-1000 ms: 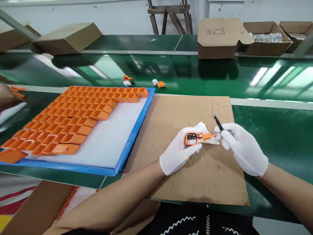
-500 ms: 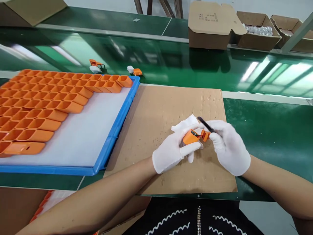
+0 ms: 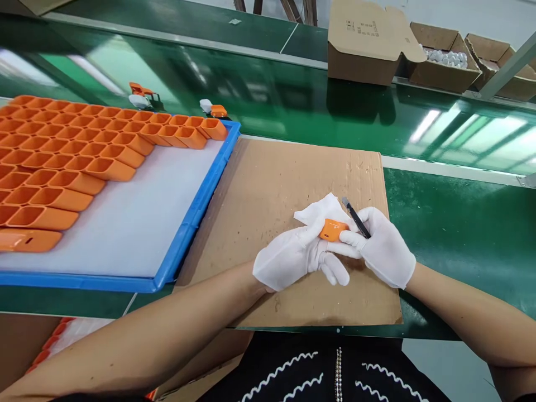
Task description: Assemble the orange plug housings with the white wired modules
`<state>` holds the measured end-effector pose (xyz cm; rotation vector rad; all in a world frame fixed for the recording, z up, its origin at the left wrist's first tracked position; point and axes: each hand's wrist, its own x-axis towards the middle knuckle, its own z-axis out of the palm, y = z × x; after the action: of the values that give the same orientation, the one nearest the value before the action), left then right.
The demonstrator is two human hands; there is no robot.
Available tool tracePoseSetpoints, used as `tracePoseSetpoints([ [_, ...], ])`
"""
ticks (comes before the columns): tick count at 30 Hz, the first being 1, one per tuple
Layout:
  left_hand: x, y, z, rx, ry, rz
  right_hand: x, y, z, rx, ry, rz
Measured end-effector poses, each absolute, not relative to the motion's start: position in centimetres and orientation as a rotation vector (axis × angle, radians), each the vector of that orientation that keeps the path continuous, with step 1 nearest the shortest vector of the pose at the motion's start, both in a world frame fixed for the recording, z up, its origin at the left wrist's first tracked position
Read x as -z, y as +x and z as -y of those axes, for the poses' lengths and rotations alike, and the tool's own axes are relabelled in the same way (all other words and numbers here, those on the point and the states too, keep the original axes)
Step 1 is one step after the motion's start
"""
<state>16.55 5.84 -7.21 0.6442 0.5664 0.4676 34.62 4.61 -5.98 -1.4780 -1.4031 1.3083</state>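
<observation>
My left hand (image 3: 295, 254), in a white glove, pinches a small orange plastic casing (image 3: 333, 229) with a slot in its side. A white cloth (image 3: 320, 209) sticks out behind the casing, next to the left fingers. In my right hand (image 3: 383, 245), also gloved, is a slim black tool with a greyish tip (image 3: 355, 216), slanting up and left. My right fingertips touch the right side of the casing. Whatever lies inside the casing is hidden. Both hands are above a cardboard sheet (image 3: 272, 184).
A blue-rimmed tray (image 3: 196, 215) on the left carries rows of orange casings (image 3: 79, 148). Two orange-and-white pieces (image 3: 141, 96) (image 3: 213, 108) lie on the green bench behind it. Cardboard boxes (image 3: 362, 61) stand at the back right, one with whitish parts (image 3: 446, 58).
The casing has turned, so its slotted side shows and its open end with wires is out of sight. My right hand has come closer against it. The view has shifted slightly.
</observation>
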Motion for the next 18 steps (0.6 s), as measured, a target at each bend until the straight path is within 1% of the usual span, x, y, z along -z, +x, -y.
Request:
tracePoseSetpoints([
  [4, 7.6, 16.5, -5.8, -0.485, 0.67, -0.571, 6.0, 34.4, -4.4, -1.303, -1.498, 1.384],
  [8, 7.7, 16.3, -6.2, -0.52, 0.753, -0.61, 5.6, 34.7, -3.8, -1.246, -1.492, 1.525],
  [12, 6.3, 16.1, -6.7, -0.556, 0.887, -0.576, 5.7, 36.3, -4.1, -1.195, -1.233, 1.455],
  [15, 5.3, 15.8, -7.2, -0.611, 0.909, -0.665, 6.4, 37.3, -5.1, -0.943, -1.232, 1.287],
  [18, 4.8, 15.5, -8.7, -0.729, 0.987, -0.859, 7.2, 37.9, -6.6, -0.559, -1.298, 1.348],
])
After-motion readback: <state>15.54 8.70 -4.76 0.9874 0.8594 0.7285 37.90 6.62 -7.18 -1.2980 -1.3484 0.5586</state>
